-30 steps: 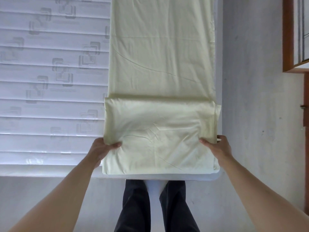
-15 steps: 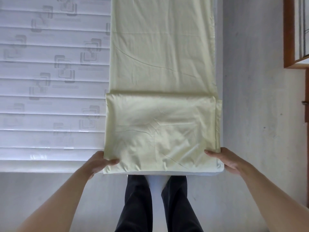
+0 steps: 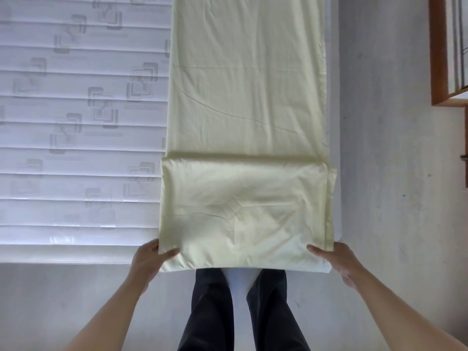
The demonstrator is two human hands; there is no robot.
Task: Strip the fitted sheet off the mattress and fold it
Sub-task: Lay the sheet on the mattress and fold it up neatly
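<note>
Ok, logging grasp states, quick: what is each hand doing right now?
Left hand: grips the near left corner of the folded sheet, thumb on top.
Right hand: grips the near right corner, thumb on top.

Bare mattress (image 3: 76,148) left of sheet (image 3: 245,97): open surface, free passage. Right of sheet: narrow mattress strip, then open floor (image 3: 379,173). Wooden frame (image 3: 440,72) stands far right of sheet.

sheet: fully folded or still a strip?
Partly folded: near end of the sheet doubled over; the rest lies as a long strip on the mattress.
</note>
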